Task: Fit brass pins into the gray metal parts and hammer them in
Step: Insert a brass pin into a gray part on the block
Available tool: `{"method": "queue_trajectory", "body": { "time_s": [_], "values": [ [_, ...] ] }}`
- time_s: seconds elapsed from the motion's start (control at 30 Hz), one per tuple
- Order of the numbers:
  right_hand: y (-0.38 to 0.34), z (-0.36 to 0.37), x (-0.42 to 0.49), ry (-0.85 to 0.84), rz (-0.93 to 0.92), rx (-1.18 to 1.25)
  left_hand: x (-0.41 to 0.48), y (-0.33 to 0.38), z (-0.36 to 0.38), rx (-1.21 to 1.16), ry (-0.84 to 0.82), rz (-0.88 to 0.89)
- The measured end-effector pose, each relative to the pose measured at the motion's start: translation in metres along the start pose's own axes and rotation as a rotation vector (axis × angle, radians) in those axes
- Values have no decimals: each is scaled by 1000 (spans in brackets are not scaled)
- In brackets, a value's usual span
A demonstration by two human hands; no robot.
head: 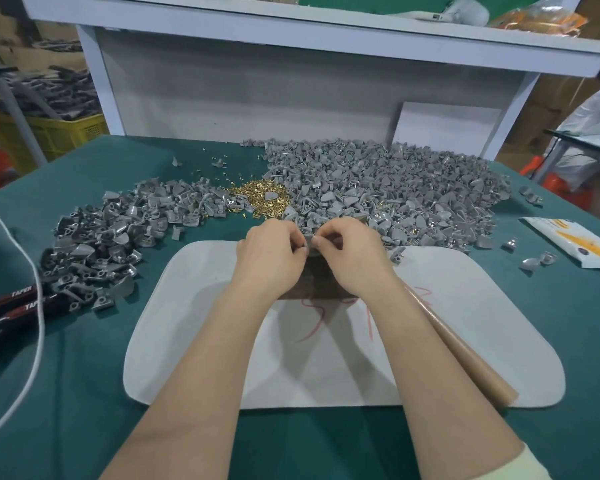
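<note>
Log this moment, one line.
left hand: pinches gray part | right hand: pinches it too | brass pins: piled beyond | wooden handle: under forearm

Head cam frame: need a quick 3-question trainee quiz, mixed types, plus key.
1. True or false: the brass pins lie heaped between the left gray pile and the right gray pile.
2. The wooden handle lies: A) on the white mat, beside the right forearm; B) on the shelf; C) in the yellow crate.
3. What do the left hand and right hand pinch between them?
Key: 1 true; 2 A; 3 a gray part.
</note>
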State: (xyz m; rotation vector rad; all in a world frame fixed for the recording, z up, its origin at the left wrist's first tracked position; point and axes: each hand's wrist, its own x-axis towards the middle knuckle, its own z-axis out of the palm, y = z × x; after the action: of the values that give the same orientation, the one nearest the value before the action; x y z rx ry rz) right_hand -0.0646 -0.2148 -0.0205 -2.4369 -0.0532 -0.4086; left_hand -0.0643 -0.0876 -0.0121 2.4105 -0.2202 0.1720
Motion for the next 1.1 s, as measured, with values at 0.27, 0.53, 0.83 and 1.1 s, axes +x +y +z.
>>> {"method": "queue_trajectory", "body": {
  "time_s": [0.27, 0.53, 0.83, 1.1],
  "values": [
    [2, 2, 1, 34, -112, -148, -1, 0, 0, 0, 7, -1],
    [-4, 6, -2, 31, -140, -282, -1, 1, 0, 12, 4, -1],
    [-7, 5, -4, -2, -186, -366, -3, 5, -1, 18, 4, 1],
    [-1, -6, -1, -36, -51, -66, -2, 1, 1, 17, 28, 8]
  ]
}}
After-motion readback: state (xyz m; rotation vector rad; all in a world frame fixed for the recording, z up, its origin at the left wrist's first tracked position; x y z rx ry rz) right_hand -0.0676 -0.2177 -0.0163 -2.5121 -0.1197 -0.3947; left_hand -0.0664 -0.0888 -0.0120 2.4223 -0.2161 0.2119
